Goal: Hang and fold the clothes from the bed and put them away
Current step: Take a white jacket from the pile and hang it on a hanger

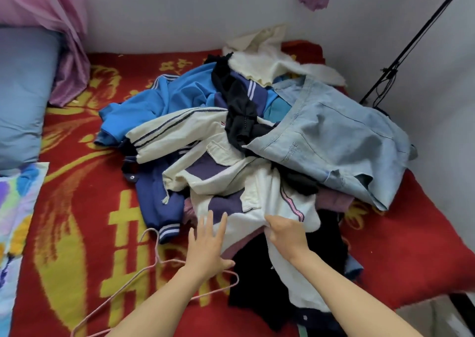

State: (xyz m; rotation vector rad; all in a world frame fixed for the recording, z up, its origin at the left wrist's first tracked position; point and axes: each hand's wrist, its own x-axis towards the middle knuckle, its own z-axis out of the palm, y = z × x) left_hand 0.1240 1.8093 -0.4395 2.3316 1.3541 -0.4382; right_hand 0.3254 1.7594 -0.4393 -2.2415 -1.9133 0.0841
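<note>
**A:** What lies nearest?

**B:** A thin pink wire hanger (144, 272), flat on the bed (411, 259). The bed is covered by a fuzzy red blanket (77, 208) woven with big yellow figures. The left hand (208, 244) crosses over the wire, palm down, with its fingers straight and spread. It rests on the near edge of the clothes pile (231, 156) and grips nothing.

**A:** And the other hand?

**B:** The right hand (285, 234) has its fingers curled into a fold of a soft white garment (288, 203) with a pink-and-navy stripe, and it bunches the cloth. Below the hand, that garment drapes over a black garment (254, 280) at the bed's near edge.

**A:** What is in the pile itself?

**B:** It's a loose, crumpled heap across the middle and right of the bed. To the left of the hands is a navy jacket (156, 195) with white-striped ribbed cuffs and a snap. Above that is a cream jacket (195, 131) with dark stripes, navy panels and a pocket flap. To the right, a pale, stiff denim garment (334, 141) with visible seams sits on top. Farther back are a bright blue jacket (164, 97), a limp black piece (241, 115) and, by the wall, a fluffy white sweater (262, 64).

**A:** And around the pile?

**B:** On the left there's a smooth blue pillow (23, 92), with a sheer pink curtain (51, 2) above it. A thin black pole (411, 41) leans at the far right.
</note>
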